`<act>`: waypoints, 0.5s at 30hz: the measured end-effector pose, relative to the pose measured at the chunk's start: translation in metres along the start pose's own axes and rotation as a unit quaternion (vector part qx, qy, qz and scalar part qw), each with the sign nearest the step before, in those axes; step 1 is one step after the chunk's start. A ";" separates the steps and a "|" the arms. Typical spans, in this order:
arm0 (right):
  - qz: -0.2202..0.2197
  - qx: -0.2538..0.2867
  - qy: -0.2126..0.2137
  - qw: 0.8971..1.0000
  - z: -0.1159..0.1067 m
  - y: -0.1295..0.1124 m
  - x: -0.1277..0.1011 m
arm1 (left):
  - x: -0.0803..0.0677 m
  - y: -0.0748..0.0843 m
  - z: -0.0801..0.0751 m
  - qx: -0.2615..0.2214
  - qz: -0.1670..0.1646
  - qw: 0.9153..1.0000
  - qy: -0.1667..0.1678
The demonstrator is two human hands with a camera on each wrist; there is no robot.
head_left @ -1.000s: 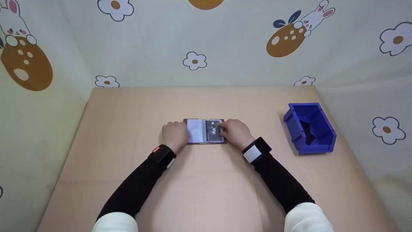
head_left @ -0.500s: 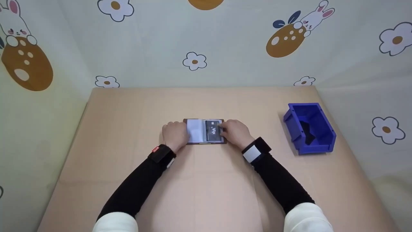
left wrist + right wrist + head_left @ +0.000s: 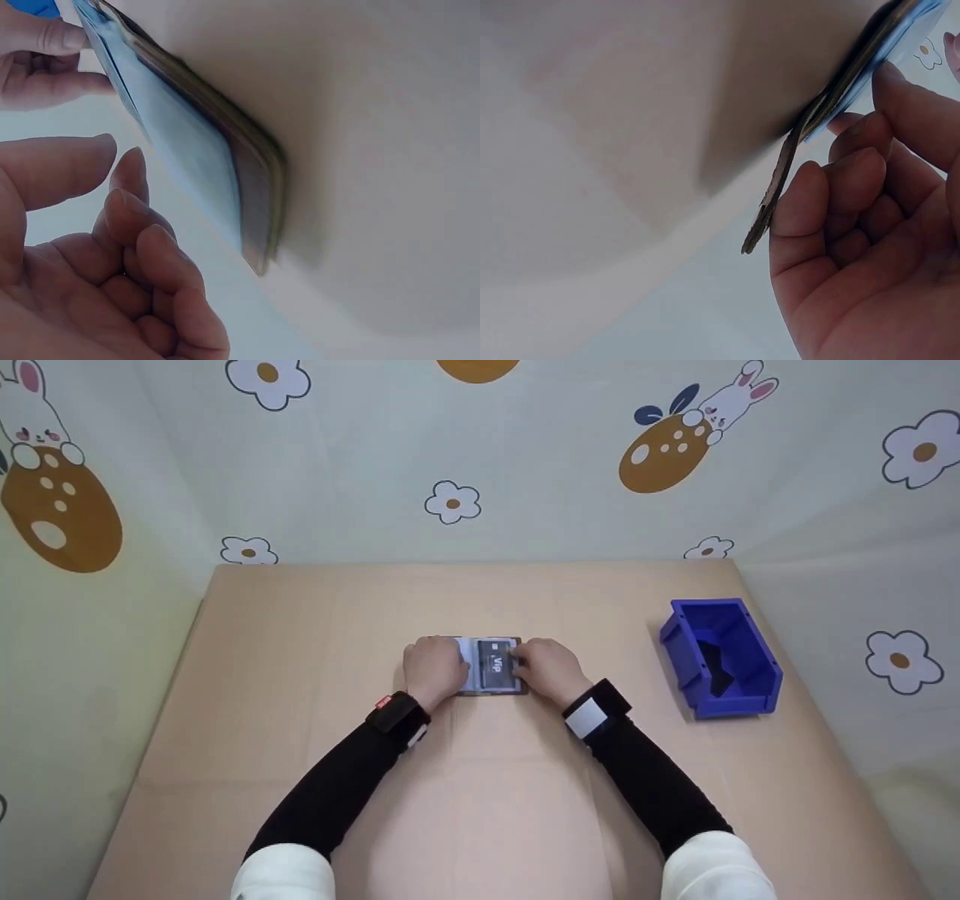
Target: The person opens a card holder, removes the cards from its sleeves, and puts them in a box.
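An open brown card holder (image 3: 471,664) with clear sleeves lies flat at the middle of the table. A black card marked VIP (image 3: 496,664) sits in its right-hand sleeve. My left hand (image 3: 442,664) lies over the left page; in the left wrist view its fingers (image 3: 127,247) are loosely curled beside the sleeves (image 3: 217,150) and hold nothing. My right hand (image 3: 529,664) pinches the holder's right edge at the black card. In the right wrist view its curled fingertips (image 3: 847,217) meet the thin cover edge (image 3: 825,112).
A blue plastic bin (image 3: 739,701) stands at the right of the tan table (image 3: 480,810), with a dark item (image 3: 716,664) inside it. Patterned fabric walls close in the back and both sides.
My left hand has slid right from the holder's left edge onto the white left page, covering it. The right hand and the black card have stayed put.
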State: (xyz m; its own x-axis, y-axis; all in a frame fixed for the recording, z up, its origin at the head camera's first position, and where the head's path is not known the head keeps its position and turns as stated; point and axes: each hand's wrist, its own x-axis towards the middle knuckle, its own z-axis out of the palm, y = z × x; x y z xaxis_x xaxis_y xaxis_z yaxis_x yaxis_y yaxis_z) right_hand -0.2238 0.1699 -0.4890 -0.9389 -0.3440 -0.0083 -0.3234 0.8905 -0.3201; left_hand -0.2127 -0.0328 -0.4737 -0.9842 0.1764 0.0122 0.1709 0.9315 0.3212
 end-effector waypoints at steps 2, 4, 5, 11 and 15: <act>0.004 -0.001 -0.002 1.000 -0.001 -0.001 -0.001 | 0.001 0.005 0.004 -0.001 0.010 1.000 0.003; 0.007 -0.003 -0.004 1.000 -0.001 -0.002 -0.001 | 0.002 0.009 0.008 0.005 0.016 1.000 0.002; 0.008 -0.004 -0.004 1.000 -0.001 -0.003 -0.001 | 0.002 0.011 0.010 0.008 0.017 1.000 -0.002; 0.008 -0.005 0.004 1.000 -0.002 -0.003 -0.002 | 0.003 0.018 0.015 0.011 0.001 1.000 -0.029; 0.005 -0.005 0.009 1.000 -0.002 -0.003 -0.002 | 0.004 0.020 0.015 0.010 -0.010 0.999 -0.038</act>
State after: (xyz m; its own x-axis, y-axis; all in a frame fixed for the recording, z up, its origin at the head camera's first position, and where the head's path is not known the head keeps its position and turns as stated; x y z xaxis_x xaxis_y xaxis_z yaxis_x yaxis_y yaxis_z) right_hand -0.2213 0.1687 -0.4865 -0.9444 -0.3288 0.0058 -0.3142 0.8972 -0.3104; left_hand -0.2128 -0.0089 -0.4812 -0.9812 0.1815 -0.0663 0.1536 0.9407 0.3023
